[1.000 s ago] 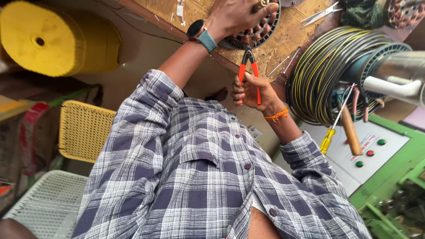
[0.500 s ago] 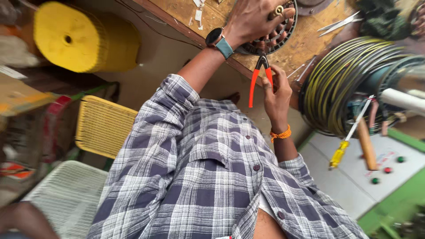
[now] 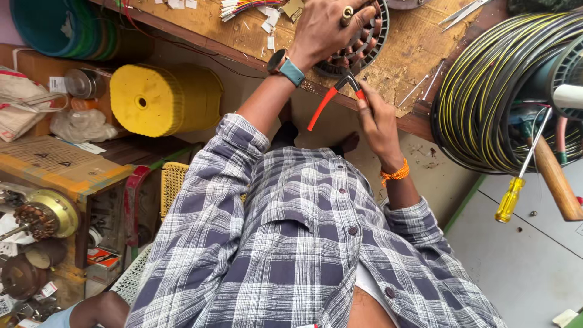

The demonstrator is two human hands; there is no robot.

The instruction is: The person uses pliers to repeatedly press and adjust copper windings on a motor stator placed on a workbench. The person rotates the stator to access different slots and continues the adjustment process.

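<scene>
My left hand (image 3: 328, 27), with a teal-strapped watch on its wrist, lies flat over a round dark motor stator (image 3: 369, 41) on the wooden workbench (image 3: 419, 48). Just below it, my right hand (image 3: 376, 118), with an orange thread round the wrist, grips orange-handled pliers (image 3: 325, 106). The pliers' jaws touch the stator's near edge, and one handle sticks out free to the left. My checked shirt fills the lower part of the view.
A big coil of black and yellow wire (image 3: 486, 97) sits at the right, with a yellow-handled screwdriver (image 3: 509, 197) and a wooden handle (image 3: 555, 176) hanging by it. Scissors (image 3: 464, 12) lie on the bench. A yellow spool (image 3: 158, 100) and a motor part (image 3: 42, 215) are at the left.
My right hand has lifted the pliers from below the bench edge up to the stator. My left hand stays on the stator. The view has shifted.
</scene>
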